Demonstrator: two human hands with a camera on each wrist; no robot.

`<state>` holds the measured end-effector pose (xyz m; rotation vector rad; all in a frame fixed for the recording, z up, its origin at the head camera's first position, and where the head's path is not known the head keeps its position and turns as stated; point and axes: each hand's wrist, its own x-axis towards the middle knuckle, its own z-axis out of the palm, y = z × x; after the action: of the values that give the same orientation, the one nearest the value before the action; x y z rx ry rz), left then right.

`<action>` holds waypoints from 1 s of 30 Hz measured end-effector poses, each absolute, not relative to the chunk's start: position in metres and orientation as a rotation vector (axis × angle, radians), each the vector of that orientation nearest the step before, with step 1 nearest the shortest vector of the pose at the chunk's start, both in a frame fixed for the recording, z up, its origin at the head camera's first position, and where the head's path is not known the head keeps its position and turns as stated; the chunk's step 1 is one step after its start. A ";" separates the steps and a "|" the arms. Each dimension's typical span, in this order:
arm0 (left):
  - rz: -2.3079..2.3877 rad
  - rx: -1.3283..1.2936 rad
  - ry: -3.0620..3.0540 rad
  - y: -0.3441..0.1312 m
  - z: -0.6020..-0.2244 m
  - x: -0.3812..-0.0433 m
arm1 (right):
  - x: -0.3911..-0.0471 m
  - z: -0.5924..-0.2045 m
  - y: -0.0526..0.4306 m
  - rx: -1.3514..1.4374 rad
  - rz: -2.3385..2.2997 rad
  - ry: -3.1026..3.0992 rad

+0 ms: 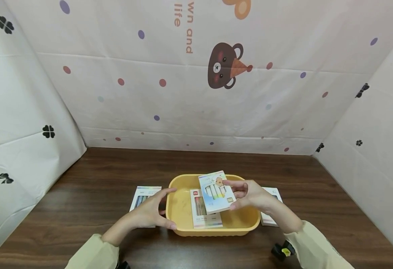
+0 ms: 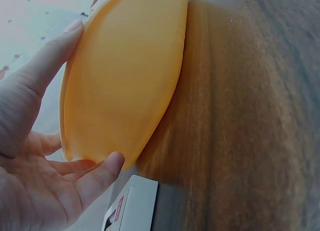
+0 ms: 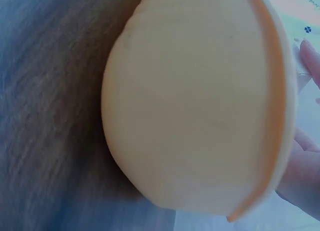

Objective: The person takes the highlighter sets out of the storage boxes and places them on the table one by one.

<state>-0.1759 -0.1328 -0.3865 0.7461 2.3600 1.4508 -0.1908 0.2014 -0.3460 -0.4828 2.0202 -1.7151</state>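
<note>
My right hand [image 1: 252,194] pinches a windowed carton of pale sticks [image 1: 217,195] by its right edge, forefinger toward the far corner, thumb at the near one; the grip is closed down to the carton's thickness. The carton lies directly left of this hand, the nearer of my two, over the inside of the yellow plastic tub [image 1: 180,205].

What matters most, I judge, is how it sits over the carton of reddish-brown sticks [image 1: 199,209] on the tub floor: farther left of my right hand, partly covered. I can't tell whether the two touch. The held carton's long axis runs away from me, its far end leaning left; the lower one points much the same way, a little straighter.

My left hand [image 1: 149,212] is spread wide, thumb and forefinger touching the tub's left end. Just beside it lies a carton of bluish sticks [image 1: 144,194], partly hidden by that hand.
</note>
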 end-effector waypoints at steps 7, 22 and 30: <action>1.477 0.716 2.343 -0.132 -0.386 -0.174 | -0.194 -0.339 0.211 -0.506 -1.733 2.035; 1.477 0.715 2.355 -0.132 -0.386 -0.173 | -0.205 -0.322 0.235 -0.406 -1.763 2.140; 1.478 0.715 2.346 -0.133 -0.386 -0.171 | -0.214 -0.320 0.244 -0.350 -1.770 2.210</action>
<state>-0.1714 -0.1326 -0.3860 0.7150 2.3459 1.4781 -0.2135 0.2442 -0.3198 -0.3501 2.2102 -1.7700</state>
